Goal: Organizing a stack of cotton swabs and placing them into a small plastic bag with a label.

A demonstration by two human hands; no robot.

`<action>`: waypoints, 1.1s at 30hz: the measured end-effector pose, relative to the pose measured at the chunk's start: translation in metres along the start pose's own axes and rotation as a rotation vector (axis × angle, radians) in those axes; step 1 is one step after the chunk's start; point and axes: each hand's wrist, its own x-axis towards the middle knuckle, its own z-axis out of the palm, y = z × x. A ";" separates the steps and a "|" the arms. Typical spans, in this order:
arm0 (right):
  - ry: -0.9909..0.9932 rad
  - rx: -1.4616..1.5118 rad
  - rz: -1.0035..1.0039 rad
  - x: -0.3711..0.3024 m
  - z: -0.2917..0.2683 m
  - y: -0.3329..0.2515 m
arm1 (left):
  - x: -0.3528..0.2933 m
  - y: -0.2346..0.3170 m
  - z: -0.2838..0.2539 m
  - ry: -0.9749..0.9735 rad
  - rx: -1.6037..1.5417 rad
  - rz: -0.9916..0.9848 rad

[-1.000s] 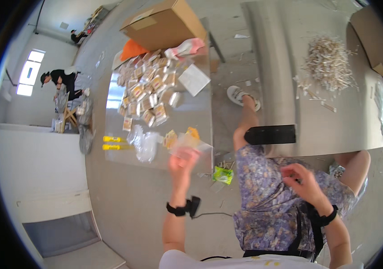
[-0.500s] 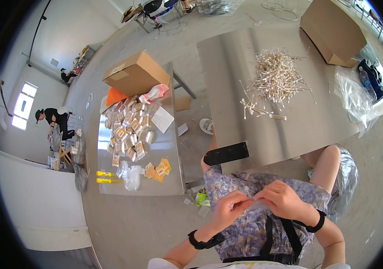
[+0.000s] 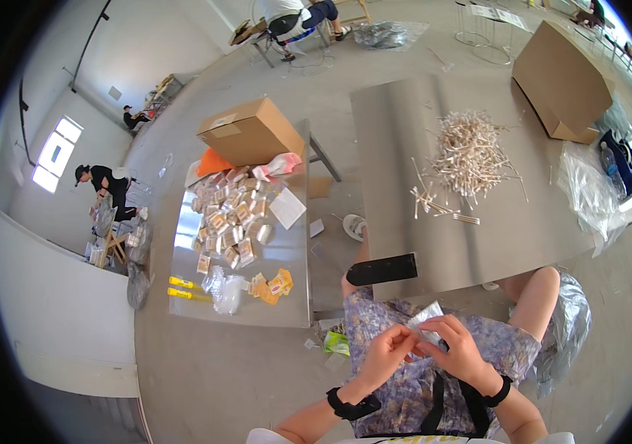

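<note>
Over the lap, the left hand [image 3: 388, 354] and right hand [image 3: 458, 348] together pinch one small clear packet [image 3: 425, 318], near two steel desks [image 3: 493, 237].

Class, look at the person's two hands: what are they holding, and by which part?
Both hands, left hand and right hand, pinch a small clear plastic packet by its lower end, over the lap.

— How many tables? 
— Two steel tables: one [image 3: 242, 314] at left, one [image 3: 523, 244] ahead.
— Cardboard boxes? 
— Two: one [image 3: 251, 133] on the left table, one [image 3: 560, 83] far right.
— Yellow markers? 
— Two [image 3: 184, 288].
— Other people? 
— Three in the background; sticks [image 3: 467, 152] too many to count.
</note>
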 end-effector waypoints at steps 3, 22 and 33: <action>-0.051 0.185 0.090 0.001 0.005 0.002 | -0.001 0.006 -0.006 -0.070 0.070 -0.003; -0.109 -0.317 0.146 0.002 0.015 -0.003 | -0.003 -0.012 -0.013 0.036 0.412 0.171; -0.216 0.307 0.479 0.010 0.033 -0.004 | 0.002 0.009 -0.031 -0.016 0.943 0.568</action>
